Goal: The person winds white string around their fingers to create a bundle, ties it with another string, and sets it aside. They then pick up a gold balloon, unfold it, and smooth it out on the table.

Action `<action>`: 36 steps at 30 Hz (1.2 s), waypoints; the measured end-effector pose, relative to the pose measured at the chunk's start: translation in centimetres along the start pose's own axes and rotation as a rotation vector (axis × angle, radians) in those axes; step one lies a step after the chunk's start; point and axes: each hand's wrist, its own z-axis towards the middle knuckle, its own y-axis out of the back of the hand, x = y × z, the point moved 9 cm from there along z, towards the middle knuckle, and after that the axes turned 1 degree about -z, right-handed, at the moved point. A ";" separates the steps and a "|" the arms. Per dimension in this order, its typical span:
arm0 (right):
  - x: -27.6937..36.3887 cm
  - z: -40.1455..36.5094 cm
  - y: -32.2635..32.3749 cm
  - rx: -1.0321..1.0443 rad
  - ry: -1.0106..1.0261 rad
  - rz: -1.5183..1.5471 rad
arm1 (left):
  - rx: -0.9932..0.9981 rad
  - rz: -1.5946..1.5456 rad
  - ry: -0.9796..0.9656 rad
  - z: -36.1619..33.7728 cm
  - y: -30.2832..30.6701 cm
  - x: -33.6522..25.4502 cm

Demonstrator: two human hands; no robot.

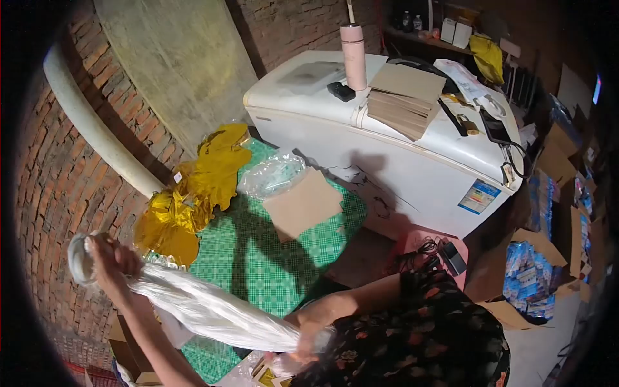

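Observation:
A long bundle of shiny white strands (213, 300) stretches across the lower left, over a table with a green checked cover (284, 284). My left hand (116, 263) is closed around its upper left end, beside a pale rounded loop. At the other end, near the patterned dark sleeve, my right hand (316, 326) is wrapped round the bundle; it is slightly blurred. Yellow-gold shiny material (187, 200) lies on the table's far left edge, next to clear plastic (274, 174) and brown cardboard sheets (303, 206).
Behind the table stands a white chest freezer (400, 171) bearing a pink bottle (353, 58), a stack of cardboard (403, 97) and a phone (495, 128). A pink stool (412, 242) holds cables. Open boxes with blue packets (529, 277) stand at the right; a brick wall (58, 193) is left.

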 end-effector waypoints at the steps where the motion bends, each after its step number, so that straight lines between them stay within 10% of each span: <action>1: -1.0 -1.3 1.3 -0.081 -0.096 -0.032 | -0.036 0.065 -0.049 1.9 2.5 0.3; 6: -2.4 -7.3 9.3 -0.408 -0.298 -0.267 | -0.369 0.373 -0.136 6.7 13.3 -0.1; 13: 9.9 -8.9 12.4 -0.693 -0.554 -0.720 | -0.200 0.725 0.149 12.9 27.1 5.8; 17: 18.2 -1.5 9.3 -0.616 0.009 -0.682 | 0.133 0.703 0.254 8.0 15.3 8.6; 24: 25.7 6.4 7.4 -0.614 -0.048 -1.120 | 0.601 0.354 0.329 -0.2 -5.8 10.1; 26: 26.7 5.7 8.1 -0.622 0.227 -1.226 | 0.689 0.217 0.290 -0.4 -8.3 8.3; 29: 24.5 3.4 10.6 -0.759 -0.098 -1.346 | 0.786 0.522 0.513 -1.9 -8.8 9.3; 36: 20.9 -5.3 11.1 -0.882 -0.387 -1.259 | 0.923 0.855 -0.259 -5.9 -11.6 8.5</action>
